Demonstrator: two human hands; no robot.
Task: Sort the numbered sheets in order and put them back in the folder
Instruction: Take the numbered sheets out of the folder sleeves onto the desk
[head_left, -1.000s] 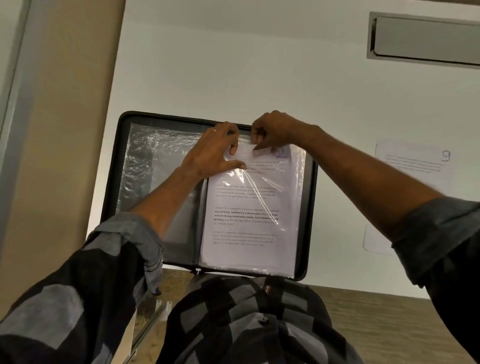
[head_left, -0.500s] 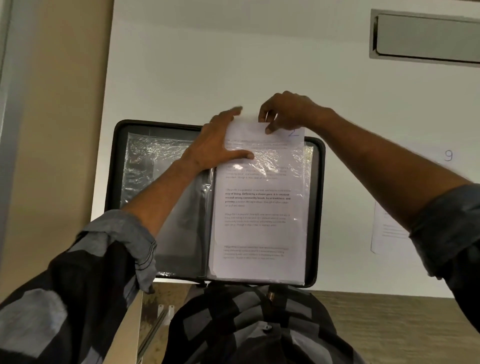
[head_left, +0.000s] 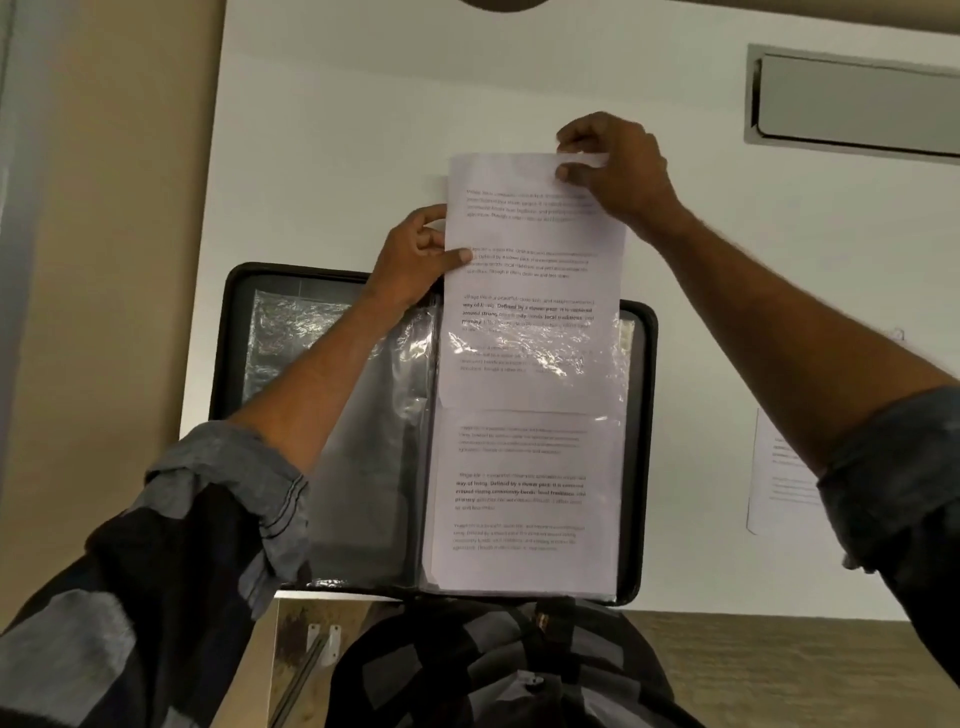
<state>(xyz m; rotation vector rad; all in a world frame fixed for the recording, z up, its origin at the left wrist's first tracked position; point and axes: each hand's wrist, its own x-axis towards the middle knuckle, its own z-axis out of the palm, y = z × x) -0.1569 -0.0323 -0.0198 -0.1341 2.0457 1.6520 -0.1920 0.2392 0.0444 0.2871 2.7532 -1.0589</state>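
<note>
A black folder (head_left: 234, 332) with clear plastic sleeves lies open on the white table. A printed sheet (head_left: 535, 270) sticks more than halfway out of the top of the right-hand sleeve (head_left: 618, 358), its lower part still under the plastic. My right hand (head_left: 618, 171) pinches the sheet's top right corner and hides its number. My left hand (head_left: 415, 260) pinches the sheet's left edge, thumb on the paper. Another printed sheet (head_left: 519, 499) stays inside the sleeve below.
A loose printed sheet (head_left: 779, 467) lies on the white table (head_left: 337, 130) to the right, partly hidden by my right arm. A grey recessed slot (head_left: 857, 98) sits at the far right. The table edge runs below the folder, with wooden floor beyond.
The sheet has slid upward out of the right sleeve, from barely sticking out to more than half exposed. Both hands moved up with it, away from me.
</note>
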